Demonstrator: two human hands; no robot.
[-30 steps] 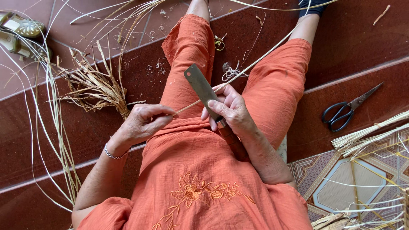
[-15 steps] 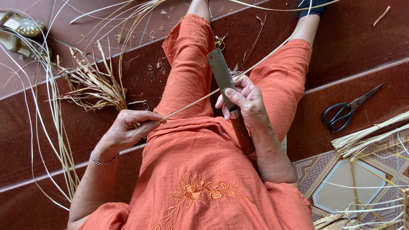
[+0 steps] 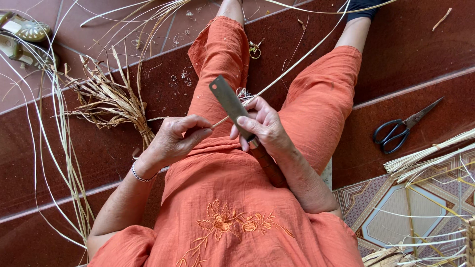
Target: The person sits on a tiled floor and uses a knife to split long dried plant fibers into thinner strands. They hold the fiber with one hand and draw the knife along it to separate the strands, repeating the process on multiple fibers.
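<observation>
I sit on a tiled floor in orange clothes, legs stretched out. My right hand (image 3: pixel 264 129) grips a flat-bladed knife (image 3: pixel 228 103) with a brown handle, blade pointing up and left. My left hand (image 3: pixel 177 139) pinches the near end of a long pale rattan strip (image 3: pixel 297 62). The strip runs under the blade and away to the upper right over my right leg. Both hands meet above my lap, nearly touching.
Black scissors (image 3: pixel 402 128) lie on the floor to the right. A bundle of dry husk scraps (image 3: pixel 106 99) lies at the left, with long pale strips (image 3: pixel 59 148) curving beside it. More strips (image 3: pixel 430 155) and a patterned tile are at the right. Sandals (image 3: pixel 24 37) sit top left.
My left hand slid back and then returned toward the knife along the strip. My right hand moved up with the knife and came back, the blade tilting left again.
</observation>
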